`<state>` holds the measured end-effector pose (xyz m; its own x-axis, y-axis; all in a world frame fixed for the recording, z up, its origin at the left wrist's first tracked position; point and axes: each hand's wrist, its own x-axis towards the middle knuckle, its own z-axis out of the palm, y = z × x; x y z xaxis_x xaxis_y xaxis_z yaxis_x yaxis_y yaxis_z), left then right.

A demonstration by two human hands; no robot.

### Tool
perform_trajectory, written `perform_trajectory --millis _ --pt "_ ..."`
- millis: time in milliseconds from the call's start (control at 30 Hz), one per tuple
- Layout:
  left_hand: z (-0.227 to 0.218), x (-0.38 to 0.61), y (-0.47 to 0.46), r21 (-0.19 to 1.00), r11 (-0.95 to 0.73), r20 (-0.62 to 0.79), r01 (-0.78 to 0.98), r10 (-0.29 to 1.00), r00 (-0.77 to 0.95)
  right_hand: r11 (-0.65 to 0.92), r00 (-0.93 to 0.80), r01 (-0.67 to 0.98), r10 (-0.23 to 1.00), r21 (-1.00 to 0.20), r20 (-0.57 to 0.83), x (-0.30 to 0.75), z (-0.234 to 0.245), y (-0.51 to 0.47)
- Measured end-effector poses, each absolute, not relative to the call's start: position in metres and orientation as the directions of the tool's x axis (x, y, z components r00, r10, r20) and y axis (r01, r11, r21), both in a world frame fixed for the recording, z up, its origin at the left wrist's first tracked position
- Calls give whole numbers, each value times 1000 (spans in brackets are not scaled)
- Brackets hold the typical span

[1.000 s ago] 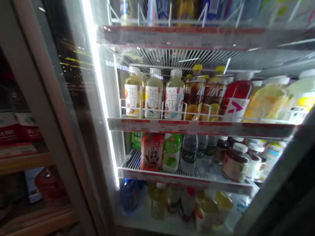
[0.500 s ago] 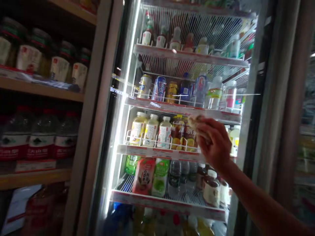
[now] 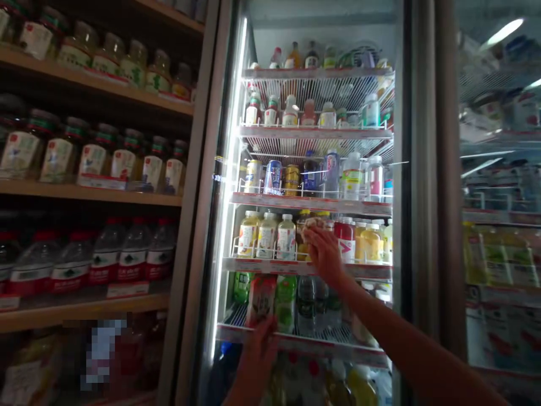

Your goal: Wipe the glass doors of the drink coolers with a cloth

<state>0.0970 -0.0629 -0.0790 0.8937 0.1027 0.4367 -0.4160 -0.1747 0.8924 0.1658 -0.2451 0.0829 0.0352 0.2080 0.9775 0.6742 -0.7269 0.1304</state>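
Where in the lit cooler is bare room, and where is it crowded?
Free: above the top bottles; a patch of wire rack between the clear bottles and the front rail. Crowded: the row of white-labelled bottles.

Right hand (image 3: 323, 248): far and near the middle, back of the hand showing, fingers bent and bunched together toward the left.
Right forearm (image 3: 389, 327): bare, stretched out on a slant from the near right.
Left hand (image 3: 261, 342): nearer and lower, left of the right one, dark and blurred, fingers upward, their bend unclear.
Left forearm (image 3: 243, 392): mostly cut off at the near edge.
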Motion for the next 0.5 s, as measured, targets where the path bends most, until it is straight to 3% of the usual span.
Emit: perform_trajectory --millis 100,200,333,400,500 --pt "-36 102 -103 766 174 586 -619 207 784 -531 251 834 121 -152 960 148 43 -212" --pt "-10 112 -126 695 74 607 -715 472 639 -407 320 887 197 -220 927 131 5 -194" --pt "10 130 -83 700 -125 606 -703 625 492 -471 169 882 352 18 921 127 19 -231" --pt "22 138 -49 665 -257 654 -701 654 381 -605 52 781 308 154 950 134 43 -266" --pt "34 153 -31 582 -449 771 -678 568 286 -766 -100 577 280 285 955 149 68 -312"
